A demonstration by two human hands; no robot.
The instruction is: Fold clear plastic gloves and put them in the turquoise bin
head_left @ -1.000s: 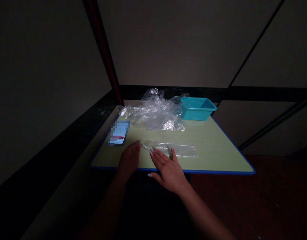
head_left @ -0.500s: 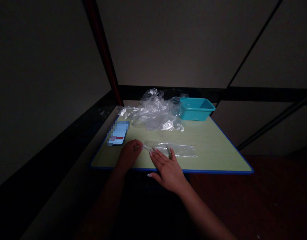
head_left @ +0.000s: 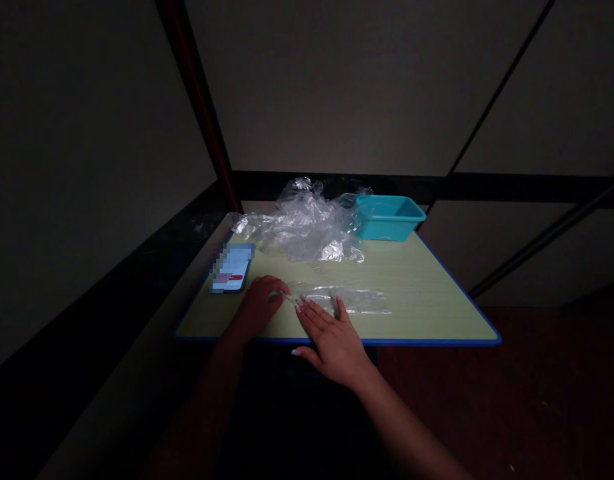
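Note:
A clear plastic bag lies flattened lengthwise across the near part of the table. My left hand pinches the bag's left end between thumb and fingers, just above the tabletop. My right hand rests palm down on the bag's near side, fingers stretched out and thumb spread toward the table's front edge. Its fingertips are close to the left hand's pinch, and they cover part of the bag.
A heap of crumpled clear plastic bags sits at the back of the table. Beside it, at the back right, stands a turquoise plastic basket. A phone with its screen lit lies at the left edge. The table has a blue rim.
The whole view has shifted slightly, so everything appears a little further left. Both hands keep nearly the same pose on the bag.

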